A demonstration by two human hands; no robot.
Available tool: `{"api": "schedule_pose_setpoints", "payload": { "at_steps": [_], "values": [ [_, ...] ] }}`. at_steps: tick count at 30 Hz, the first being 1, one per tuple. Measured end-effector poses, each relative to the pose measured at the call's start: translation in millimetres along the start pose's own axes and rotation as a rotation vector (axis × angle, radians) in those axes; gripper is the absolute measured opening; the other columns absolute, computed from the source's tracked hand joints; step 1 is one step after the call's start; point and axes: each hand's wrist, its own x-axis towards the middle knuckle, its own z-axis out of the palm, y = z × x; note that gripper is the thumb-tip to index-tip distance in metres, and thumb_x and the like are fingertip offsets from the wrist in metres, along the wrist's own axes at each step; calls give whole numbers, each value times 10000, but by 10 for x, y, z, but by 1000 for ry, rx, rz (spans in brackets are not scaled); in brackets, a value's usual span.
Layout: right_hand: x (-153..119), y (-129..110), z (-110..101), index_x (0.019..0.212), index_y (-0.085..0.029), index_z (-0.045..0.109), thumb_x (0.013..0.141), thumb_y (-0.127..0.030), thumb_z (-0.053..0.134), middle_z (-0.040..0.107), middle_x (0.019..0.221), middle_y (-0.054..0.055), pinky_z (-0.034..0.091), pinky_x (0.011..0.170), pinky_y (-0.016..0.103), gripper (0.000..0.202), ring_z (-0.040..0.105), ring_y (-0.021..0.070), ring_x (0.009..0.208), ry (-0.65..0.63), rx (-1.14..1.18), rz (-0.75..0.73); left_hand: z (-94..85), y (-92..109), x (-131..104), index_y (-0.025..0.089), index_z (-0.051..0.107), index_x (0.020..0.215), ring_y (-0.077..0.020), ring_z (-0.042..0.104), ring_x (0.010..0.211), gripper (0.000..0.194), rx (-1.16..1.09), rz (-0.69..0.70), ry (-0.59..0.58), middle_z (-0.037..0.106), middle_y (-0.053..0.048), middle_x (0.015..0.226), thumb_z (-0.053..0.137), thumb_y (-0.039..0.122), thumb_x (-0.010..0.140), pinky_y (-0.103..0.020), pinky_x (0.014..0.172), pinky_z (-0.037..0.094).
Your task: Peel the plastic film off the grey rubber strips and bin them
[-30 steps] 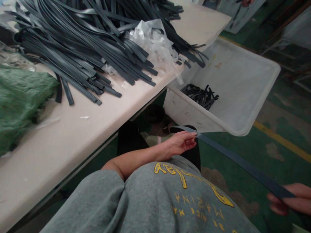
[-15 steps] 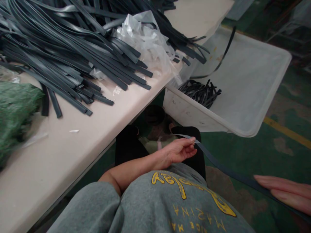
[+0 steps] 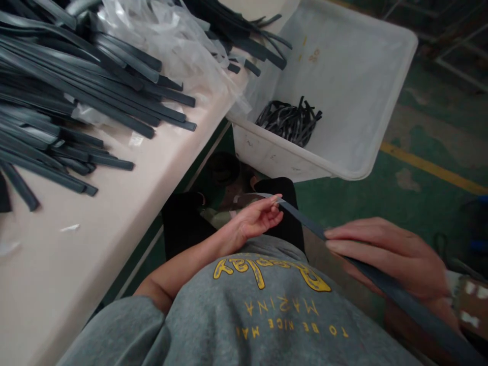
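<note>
A long, flat dark grey strip (image 3: 304, 218) runs slantwise in front of my body. My left hand (image 3: 259, 218) pinches it near its far end, thumb and fingertips pressed together, above my lap. On the other side, my right hand (image 3: 389, 254) closes around the strip with straight fingers, a short stretch away from the left. Past the right hand the strip continues out of the lower right edge. Part of its other end, beyond my left fingers, lies over my knees.
A pale table (image 3: 76, 269) at left carries a heap of dark strips (image 3: 95, 96) and a crumpled clear plastic bag (image 3: 163, 40). Against its far corner, a white bin (image 3: 282, 161) holds a bundle of thin black strips (image 3: 292, 122). My legs are under the table edge.
My right hand has slid along the strip toward my left hand, which keeps its pinch. The thin strip seen curving up in the bin has dropped. The view has shifted right.
</note>
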Motion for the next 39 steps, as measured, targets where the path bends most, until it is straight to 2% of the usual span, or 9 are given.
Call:
{"api": "schedule_pose_setpoints", "payload": {
  "at_steps": [3, 7, 12, 19, 22, 25, 29, 36, 39],
  "values": [
    [12, 113, 59, 1099, -313, 730, 939, -279, 564, 757, 1024, 31, 559, 716, 272, 233, 708, 164, 826, -26, 28, -336, -23, -27, -2, 115, 686, 1008, -31, 531, 512, 152, 17, -8, -30, 580, 27, 643, 562, 124, 921, -219, 699, 552],
    [-120, 208, 71, 1267, -300, 634, 974, -226, 483, 711, 1187, 59, 578, 761, 285, 338, 711, 186, 940, 50, -3, -342, -22, -68, -45, 107, 675, 1030, -28, 527, 522, 164, 46, -2, -72, 568, 32, 651, 548, 130, 928, -220, 705, 557],
    [-149, 195, 227, 1199, -255, 649, 992, -248, 460, 722, 1131, 61, 571, 814, 267, 281, 701, 163, 974, 75, 80, -356, 15, -129, -114, 112, 673, 1048, -31, 534, 526, 178, 96, 2, -83, 562, 32, 645, 535, 134, 937, -220, 705, 559],
    [105, 394, 752, 1062, -223, 689, 996, -212, 442, 728, 1090, 66, 565, 848, 282, 256, 695, 161, 977, 70, 106, -346, -9, -241, -94, 103, 671, 911, -41, 554, 532, 129, 152, 8, -61, 576, 26, 630, 544, 114, 928, -229, 691, 560],
    [87, 353, 743, 1026, -227, 700, 956, -226, 543, 731, 1063, 66, 576, 812, 286, 172, 700, 172, 952, 122, 98, -361, -21, -220, -91, 108, 665, 879, -37, 550, 530, 134, 173, 35, -40, 576, 27, 631, 540, 109, 927, -218, 689, 554],
    [-58, 253, 562, 1022, -252, 695, 894, -201, 648, 739, 1036, 52, 577, 780, 267, 145, 705, 161, 894, 214, 97, -343, -13, -173, -111, 124, 678, 997, -23, 519, 506, 163, 175, 73, -60, 562, 38, 632, 526, 124, 937, -203, 691, 548],
    [-167, 232, 451, 1021, -262, 688, 887, -164, 648, 747, 995, 44, 578, 756, 267, 170, 706, 153, 844, 261, 81, -329, 15, -200, -119, 127, 678, 1024, -24, 527, 516, 166, 186, 69, -98, 555, 44, 631, 543, 132, 929, -211, 717, 552],
    [76, 467, 814, 1007, -243, 675, 929, -198, 568, 727, 1129, 67, 553, 921, 388, 140, 665, 208, 1089, 249, 143, -376, 8, -299, -104, 114, 665, 832, -45, 573, 549, 74, 234, 63, -159, 606, 20, 631, 607, 109, 879, -221, 719, 547],
    [140, 478, 858, 1025, -243, 664, 957, -260, 527, 751, 1039, 49, 550, 931, 387, 154, 684, 203, 1043, 203, 156, -360, -24, -303, -130, 113, 632, 741, -68, 603, 572, 126, 235, 62, -205, 613, 6, 619, 608, 106, 866, -242, 744, 551]
  ]
}}
